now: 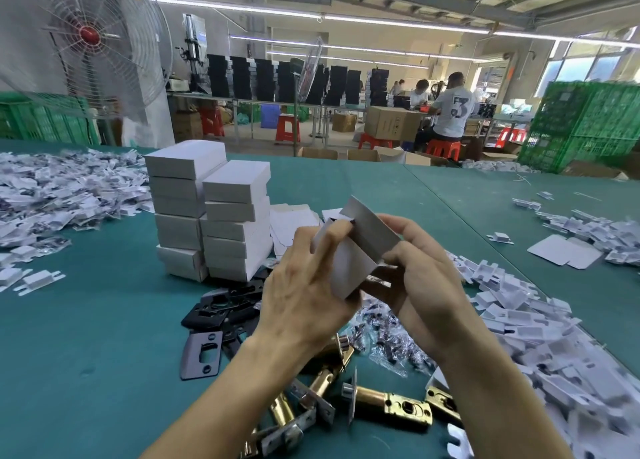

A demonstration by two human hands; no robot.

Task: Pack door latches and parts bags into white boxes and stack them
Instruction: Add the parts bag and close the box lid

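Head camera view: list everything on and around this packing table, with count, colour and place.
white box: one, white, flap open, held above the table
box stacks: two, white, centre left of table
door latches: several, brass and silver, near edge
plates: a pile, black, one grey, left of latches
parts bags: several, clear, beneath right hand
card inserts: heaps, white, right side
table: one, teal, underneath
fan: one, white, red hub, far left
left hand: one, grips the box
right hand: one, grips the box too
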